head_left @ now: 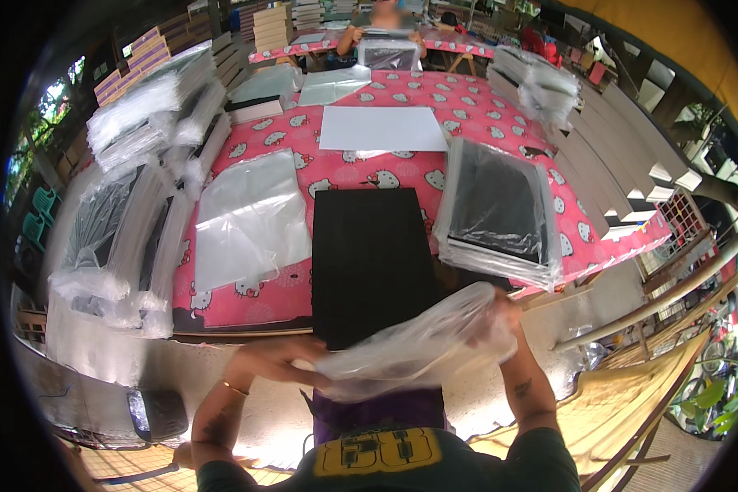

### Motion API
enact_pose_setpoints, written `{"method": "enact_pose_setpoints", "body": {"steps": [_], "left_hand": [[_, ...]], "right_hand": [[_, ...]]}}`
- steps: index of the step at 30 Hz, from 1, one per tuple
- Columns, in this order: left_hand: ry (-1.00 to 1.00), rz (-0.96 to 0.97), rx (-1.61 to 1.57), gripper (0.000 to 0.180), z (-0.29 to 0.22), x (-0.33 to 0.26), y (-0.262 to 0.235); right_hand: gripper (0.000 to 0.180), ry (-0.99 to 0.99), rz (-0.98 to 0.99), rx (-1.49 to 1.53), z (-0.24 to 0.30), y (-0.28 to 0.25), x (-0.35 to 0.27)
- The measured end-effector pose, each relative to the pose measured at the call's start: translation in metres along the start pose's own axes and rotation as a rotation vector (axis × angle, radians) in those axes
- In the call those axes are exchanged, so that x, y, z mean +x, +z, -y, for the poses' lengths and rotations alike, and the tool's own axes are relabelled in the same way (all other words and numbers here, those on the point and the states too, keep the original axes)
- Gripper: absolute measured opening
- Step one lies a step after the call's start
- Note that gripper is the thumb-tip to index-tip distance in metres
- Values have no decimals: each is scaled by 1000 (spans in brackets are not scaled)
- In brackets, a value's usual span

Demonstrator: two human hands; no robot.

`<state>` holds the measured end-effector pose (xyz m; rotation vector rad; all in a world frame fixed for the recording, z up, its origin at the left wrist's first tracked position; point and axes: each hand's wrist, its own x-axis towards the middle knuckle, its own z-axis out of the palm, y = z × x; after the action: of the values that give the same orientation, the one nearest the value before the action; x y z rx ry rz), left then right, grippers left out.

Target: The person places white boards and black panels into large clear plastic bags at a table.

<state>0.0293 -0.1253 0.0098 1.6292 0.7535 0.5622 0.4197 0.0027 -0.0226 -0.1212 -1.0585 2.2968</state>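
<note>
Between my two hands a clear plastic bag [418, 340] is stretched out, crumpled and see-through. My left hand [283, 359] grips its left end, and my right hand [504, 328] holds the other end, its fingers partly seen through the film. Just beyond the bag lies a black book-like slab [375, 254], flat on the table and reaching its near edge; the bag overlaps its near end. A pile of flat clear bags [254, 221] lies left of the slab. To the right sits a stack of black slabs wrapped in plastic [500, 205].
A pink patterned cloth [402, 90] covers the table. A white sheet [383, 129] lies beyond the slab. Tall stacks of wrapped slabs [115, 230] stand at left, and thick books [623, 156] line the right edge. Across the table another person [381, 33] holds a wrapped slab.
</note>
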Motion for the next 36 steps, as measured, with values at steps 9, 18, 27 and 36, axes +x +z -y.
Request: {"method": "enact_pose_setpoints", "body": {"steps": [9,18,27,36], "left_hand": [[-84,-989,-509,23,56,-16,75],[-290,-1203,-104,32,65,11,107],[-203,-1202,-242,12,87,21,129],[-38,-1148,-428,34,58,21,118]], "right_hand": [[21,154,-442,-856,-64,9,-46],[45,-174,-1012,-1222,-126,18,-31],[36,-254,-1186,-972,-119,7,-36],[18,-290,-828,-716,-77,-20,-55]]}}
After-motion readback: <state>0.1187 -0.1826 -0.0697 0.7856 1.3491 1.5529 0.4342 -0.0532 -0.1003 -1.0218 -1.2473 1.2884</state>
